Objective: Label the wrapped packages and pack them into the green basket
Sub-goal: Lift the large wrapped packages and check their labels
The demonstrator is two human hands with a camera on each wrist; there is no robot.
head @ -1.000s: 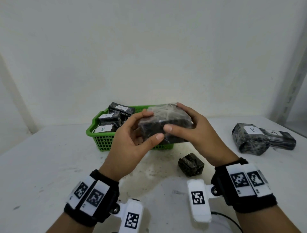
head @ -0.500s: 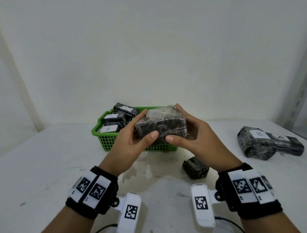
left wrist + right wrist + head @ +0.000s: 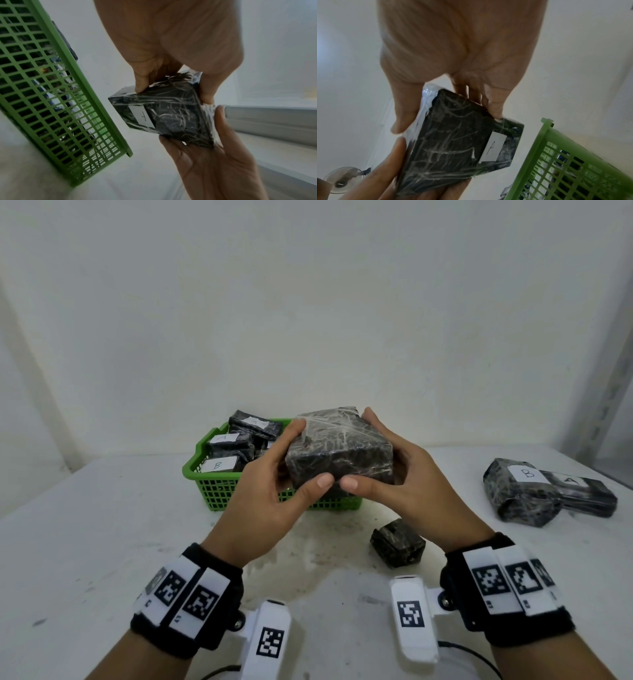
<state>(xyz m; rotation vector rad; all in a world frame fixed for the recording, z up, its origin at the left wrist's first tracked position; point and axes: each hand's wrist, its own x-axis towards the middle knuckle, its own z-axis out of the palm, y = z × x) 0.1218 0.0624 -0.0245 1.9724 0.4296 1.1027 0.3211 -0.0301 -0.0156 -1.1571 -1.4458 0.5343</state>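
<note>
I hold a dark package [image 3: 337, 450] wrapped in clear film in the air, in front of the green basket [image 3: 219, 491]. My left hand [image 3: 274, 491] grips its left side and my right hand [image 3: 404, 481] grips its right side, thumbs nearly meeting on the near face. On the package's underside [image 3: 453, 142] the right wrist view shows a white label [image 3: 493, 147] marked A; the same label [image 3: 142, 117] appears in the left wrist view. The basket holds several labelled dark packages [image 3: 222, 462].
A small dark wrapped package [image 3: 397, 542] lies on the white table [image 3: 85, 542] under my right hand. Two labelled packages, B [image 3: 517, 487] and A [image 3: 582, 491], lie at the right. A white wall stands close behind the basket.
The package has tilted in my hands so that its top and near face show more. My thumbs have come closer together. The view has shifted slightly, so the basket sits further right in the frame.
</note>
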